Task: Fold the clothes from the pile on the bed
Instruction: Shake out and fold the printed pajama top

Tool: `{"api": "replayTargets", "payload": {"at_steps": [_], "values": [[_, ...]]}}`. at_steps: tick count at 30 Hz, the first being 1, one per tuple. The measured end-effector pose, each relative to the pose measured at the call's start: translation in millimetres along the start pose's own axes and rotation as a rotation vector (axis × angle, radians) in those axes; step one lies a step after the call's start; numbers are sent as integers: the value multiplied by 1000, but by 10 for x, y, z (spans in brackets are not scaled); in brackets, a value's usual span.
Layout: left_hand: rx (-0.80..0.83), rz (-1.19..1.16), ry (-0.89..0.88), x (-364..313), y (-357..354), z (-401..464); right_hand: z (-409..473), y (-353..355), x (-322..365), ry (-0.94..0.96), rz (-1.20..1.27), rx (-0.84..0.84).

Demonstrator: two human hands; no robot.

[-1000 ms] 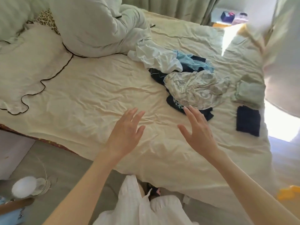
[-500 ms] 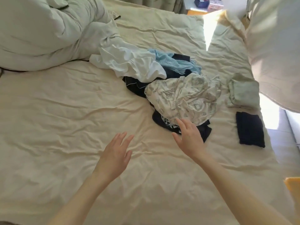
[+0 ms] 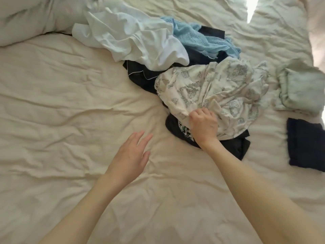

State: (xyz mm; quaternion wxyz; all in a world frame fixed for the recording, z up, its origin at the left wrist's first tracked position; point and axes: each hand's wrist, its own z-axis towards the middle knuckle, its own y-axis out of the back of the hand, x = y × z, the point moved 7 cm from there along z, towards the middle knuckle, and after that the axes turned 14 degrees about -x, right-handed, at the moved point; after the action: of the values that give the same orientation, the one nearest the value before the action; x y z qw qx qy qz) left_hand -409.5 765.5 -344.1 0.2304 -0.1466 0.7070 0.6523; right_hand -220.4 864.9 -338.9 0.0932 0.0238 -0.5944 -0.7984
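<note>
A pile of clothes lies on the cream bed sheet [image 3: 70,106]: a white garment [image 3: 133,37], a light blue knit [image 3: 198,37], dark navy pieces [image 3: 142,76] and, on top at the front, a cream patterned garment [image 3: 219,88]. My right hand [image 3: 204,124] grips the near edge of the patterned garment with curled fingers. Just left of the pile, my left hand [image 3: 131,155] hovers over the sheet with straight fingers and holds nothing.
Two folded items lie to the right of the pile: a pale green one [image 3: 300,90] and a dark navy one [image 3: 306,145]. A bunched duvet [image 3: 35,16] fills the upper left. The wrinkled sheet spreads to the left and front.
My right hand has reached forward and closed on the patterned garment's edge. My left hand has moved forward a little, still flat. The view has come closer to the pile.
</note>
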Motion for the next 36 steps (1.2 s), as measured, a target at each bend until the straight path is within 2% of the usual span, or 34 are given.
{"api": "replayTargets", "payload": {"at_steps": [3, 8, 11, 15, 19, 23, 25, 27, 31, 34, 36], "values": [[-27, -208, 111, -175, 23, 133, -161, 150, -25, -152, 289, 0], [-6, -867, 723, -421, -66, 460, -723, 726, 6, -341, 657, -88], [-63, -987, 845, -653, -52, 515, -986, 1062, 37, -350, 743, -89], [-183, -967, 758, -1040, 287, 269, -1180, 1503, 4, -410, 823, -73], [-270, -910, 575, -1369, 977, -9, -1228, 2131, -152, -516, 837, -92], [-289, -899, 361, -1812, 1844, -98, -999, 2924, -63, -431, 876, -146], [-305, -867, 224, -2064, 2335, -93, -775, 3371, -38, -429, 919, -226], [-332, -841, 89, -2312, 2847, -92, -496, 3851, 11, -405, 986, -311], [-407, -768, -106, -2624, 3711, -177, -1, 4677, 180, -336, 1174, -369], [-381, -604, -221, -2617, 3991, -362, 220, 5116, 276, -314, 1276, -342], [-305, -490, -221, -2477, 3941, -491, 277, 5291, 336, -341, 1403, -297]]}}
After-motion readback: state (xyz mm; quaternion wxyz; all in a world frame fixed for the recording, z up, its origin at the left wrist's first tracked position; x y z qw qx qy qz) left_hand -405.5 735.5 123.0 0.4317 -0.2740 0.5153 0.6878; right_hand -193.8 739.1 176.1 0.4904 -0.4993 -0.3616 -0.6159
